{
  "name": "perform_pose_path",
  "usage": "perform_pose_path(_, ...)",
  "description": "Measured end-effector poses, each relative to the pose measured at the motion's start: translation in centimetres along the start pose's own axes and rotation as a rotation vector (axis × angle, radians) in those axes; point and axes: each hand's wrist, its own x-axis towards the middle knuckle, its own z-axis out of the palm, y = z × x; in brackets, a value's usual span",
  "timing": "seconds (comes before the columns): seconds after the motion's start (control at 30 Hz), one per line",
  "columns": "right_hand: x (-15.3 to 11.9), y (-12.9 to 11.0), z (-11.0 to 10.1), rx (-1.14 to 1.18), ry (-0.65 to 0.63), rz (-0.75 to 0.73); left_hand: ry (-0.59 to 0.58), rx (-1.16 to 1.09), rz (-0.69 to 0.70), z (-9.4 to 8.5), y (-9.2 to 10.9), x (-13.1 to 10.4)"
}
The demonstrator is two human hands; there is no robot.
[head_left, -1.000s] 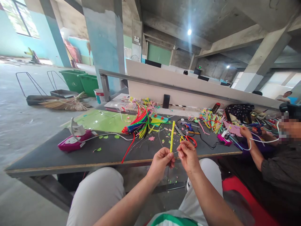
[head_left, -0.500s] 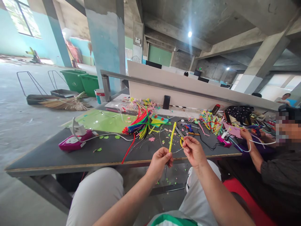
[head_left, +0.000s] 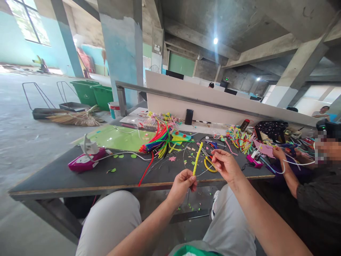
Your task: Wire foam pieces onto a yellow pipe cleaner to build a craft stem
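My left hand (head_left: 184, 183) pinches the lower end of a yellow fuzzy stick (head_left: 197, 159), which stands nearly upright and leans a little right. A thin wire (head_left: 204, 172) runs from the bottom of the stick to my right hand (head_left: 223, 164), whose fingertips are closed on it. Behind my right hand, scissors with yellow handles (head_left: 209, 165) lie on the dark table (head_left: 128, 174). A bundle of red, blue and green fuzzy stems (head_left: 160, 139) rests left of the hands.
A magenta power strip (head_left: 86, 160) sits at the left, a phone (head_left: 189, 116) stands against the partition, and colourful stems (head_left: 241, 138) are heaped at the right. Beside me, a person's hand (head_left: 279, 153) is near pink foam (head_left: 263, 147). Paper scraps dot the table.
My right hand has moved slightly right, and the wire between my hands now shows more clearly. The yellow stick leans further right, and more of the scissors is uncovered.
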Motion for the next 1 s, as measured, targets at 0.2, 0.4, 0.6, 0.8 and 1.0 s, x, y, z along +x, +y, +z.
perform_pose_path(0.2, 0.4, -1.0, 0.0, -0.059, -0.055, 0.039, -0.021, -0.01, 0.003, -0.1, -0.1, -0.1)
perform_pose_path(0.4, 1.1, -3.0, 0.2, -0.276, -0.198, 0.088, -0.028, -0.018, -0.011, 0.0, -0.4, -0.1)
perform_pose_path(0.6, 2.5, -4.8, 1.4, -0.652, -0.154, -0.054, -0.041, -0.029, -0.022, 0.2, -0.9, -0.2)
perform_pose_path(0.8, 4.0, -5.0, 2.7, -0.948, -0.177, -0.1, -0.069, -0.026, -0.024, 0.2, -0.8, -0.4)
perform_pose_path(1.0, 5.0, -5.3, 3.1, -1.021, -0.23, -0.048, -0.116, -0.059, -0.038, 0.1, -0.9, -0.4)
